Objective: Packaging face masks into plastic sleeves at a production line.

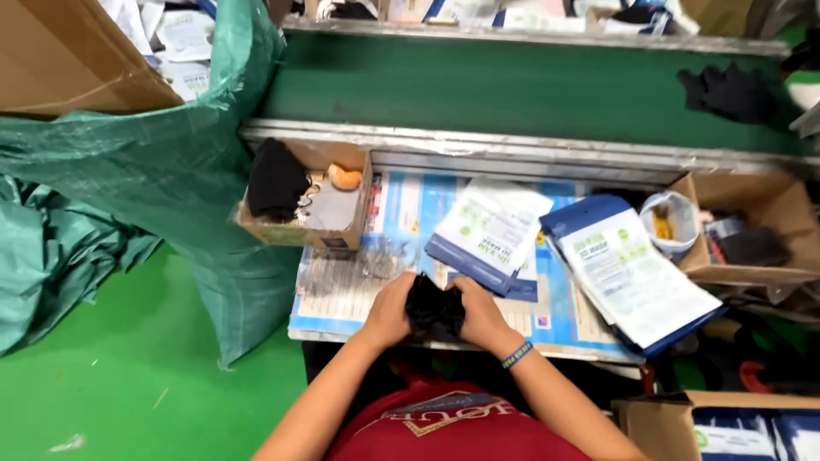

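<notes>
A small bundle of black fabric pieces (434, 307) is held between both my hands at the near edge of the work table (342, 294). My left hand (391, 309) grips its left side and my right hand (480, 314), with a blue wristband, grips its right side. Just beyond them lie stacks of blue and white flat pouches (491, 230), with a second stack (636, 277) to the right.
A small cardboard box (306, 230) with black fabric and an orange item stands at the table's back left. Another open box (752, 230) sits at the right. A green conveyor belt (512, 90) runs behind, carrying a black piece (730, 92). A large green sack (162, 162) stands left.
</notes>
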